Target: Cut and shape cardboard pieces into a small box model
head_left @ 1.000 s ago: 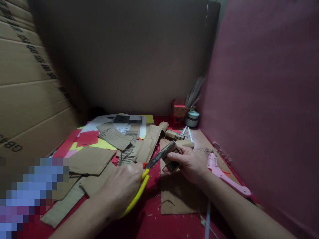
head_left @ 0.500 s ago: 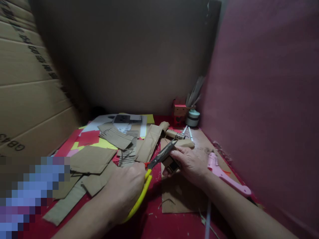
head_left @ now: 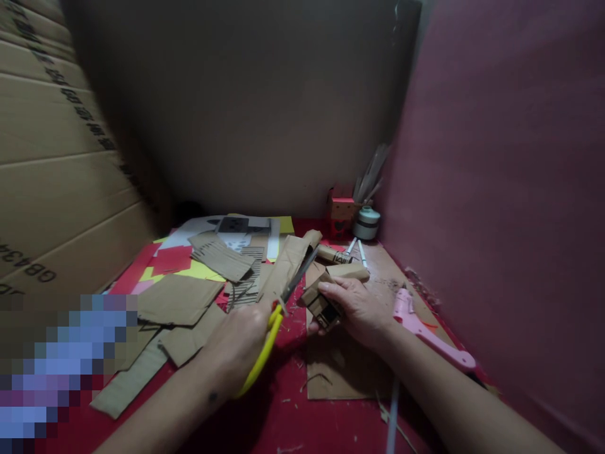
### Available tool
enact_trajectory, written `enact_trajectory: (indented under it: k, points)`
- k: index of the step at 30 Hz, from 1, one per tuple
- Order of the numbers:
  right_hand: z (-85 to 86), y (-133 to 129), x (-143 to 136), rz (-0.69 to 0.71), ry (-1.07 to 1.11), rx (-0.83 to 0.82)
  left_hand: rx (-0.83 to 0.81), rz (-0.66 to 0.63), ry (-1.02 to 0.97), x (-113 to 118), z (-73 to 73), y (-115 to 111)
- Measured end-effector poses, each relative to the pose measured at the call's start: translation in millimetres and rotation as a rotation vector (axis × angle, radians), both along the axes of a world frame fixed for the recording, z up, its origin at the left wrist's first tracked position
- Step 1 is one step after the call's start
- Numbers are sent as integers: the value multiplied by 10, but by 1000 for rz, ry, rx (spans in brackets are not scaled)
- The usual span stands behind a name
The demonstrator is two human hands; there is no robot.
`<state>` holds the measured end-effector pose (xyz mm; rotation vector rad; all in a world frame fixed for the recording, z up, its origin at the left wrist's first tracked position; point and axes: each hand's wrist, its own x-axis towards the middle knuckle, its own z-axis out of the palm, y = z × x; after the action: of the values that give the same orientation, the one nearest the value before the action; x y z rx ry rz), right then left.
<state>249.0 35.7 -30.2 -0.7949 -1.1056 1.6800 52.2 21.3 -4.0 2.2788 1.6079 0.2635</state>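
Yellow-handled scissors [head_left: 265,360] are gripped in my left hand [head_left: 243,337], their dark blades pointing up and away from me. My right hand [head_left: 362,309] pinches a small folded cardboard piece [head_left: 320,302] with dark markings, thumb on top and fingertips beneath. The blades lie to the left of this piece, apart from it. Below my right hand, a flat cardboard sheet [head_left: 350,372] rests on the red tabletop [head_left: 293,410]. Just past my right hand is another folded cardboard strip [head_left: 350,272].
Cardboard scraps [head_left: 182,299] and coloured paper [head_left: 172,258] cover the left side. A pink glue gun [head_left: 430,334] lies at right. A red box [head_left: 341,214] and a pale green jar [head_left: 367,224] stand at the back. A large carton [head_left: 57,170] rises on the left, a pink wall [head_left: 496,189] opposite.
The scissors have drawn away to the left from the cardboard piece, where their blades lay across it before. My right hand stays nearly in place, still holding the piece.
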Motion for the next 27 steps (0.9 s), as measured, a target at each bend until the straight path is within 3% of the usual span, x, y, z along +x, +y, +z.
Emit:
enact_trajectory:
  k: [4,10,13,17,19,27]
  points:
    - [37,-17,-7,-3,42,-15,-99,138,-245,-17,-14,126]
    - [28,-29,-12,28,75,19,-181,9,-499,48,63,125]
    - [35,-28,-4,-6,64,33,-81,-48,-312,11,137,66]
    - [67,-17,-4,-57,59,57,7,-11,111,-44,240,-66]
    - [72,-13,-5,-73,56,77,6,-24,229,-37,276,-131]
    - [41,-21,-7,-70,41,122,-18,-75,283,44,238,-188]
